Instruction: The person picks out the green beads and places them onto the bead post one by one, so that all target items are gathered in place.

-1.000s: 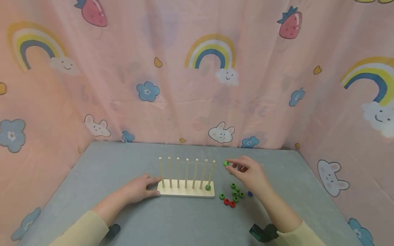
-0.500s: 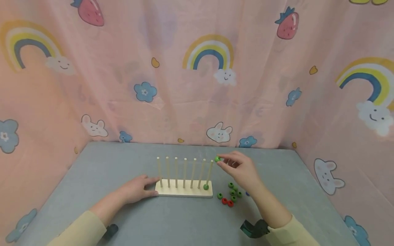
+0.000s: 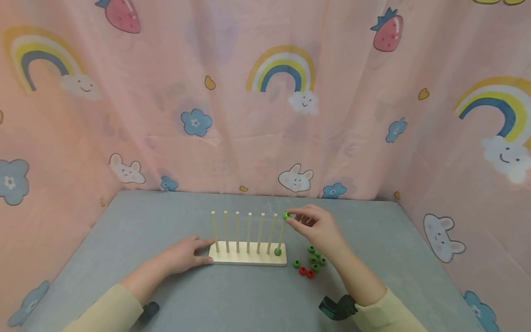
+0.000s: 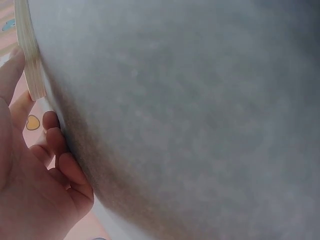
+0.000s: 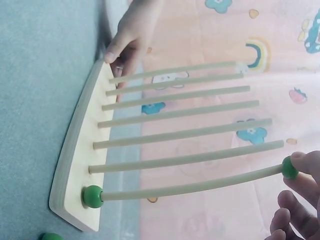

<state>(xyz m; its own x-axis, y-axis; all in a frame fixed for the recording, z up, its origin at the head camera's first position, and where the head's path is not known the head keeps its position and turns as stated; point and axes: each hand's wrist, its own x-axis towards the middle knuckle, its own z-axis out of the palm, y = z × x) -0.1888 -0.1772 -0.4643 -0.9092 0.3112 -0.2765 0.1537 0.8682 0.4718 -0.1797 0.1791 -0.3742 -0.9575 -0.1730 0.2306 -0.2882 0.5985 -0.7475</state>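
Note:
A pale wooden pegboard (image 3: 244, 259) with a row of several upright pegs stands on the table. My left hand (image 3: 184, 255) grips its left end between thumb and fingers; the left wrist view shows the fingers at the board's end (image 4: 31, 65). My right hand (image 3: 319, 229) pinches a green bead (image 3: 286, 215) by thumb and fingertip. That bead sits at the top of the rightmost peg (image 5: 200, 187), over its tip in the right wrist view. Another green bead (image 5: 93, 196) rests at the foot of the same peg. The other pegs hold no beads.
Right of the board lie several loose green beads (image 3: 296, 263) and two red beads (image 3: 303, 270), under the right forearm's side. The grey table (image 3: 232, 299) runs back to a pink patterned curtain (image 3: 232, 152).
My right hand has moved left with the green bead, from beside the rightmost peg to its top. My left hand keeps its place on the board.

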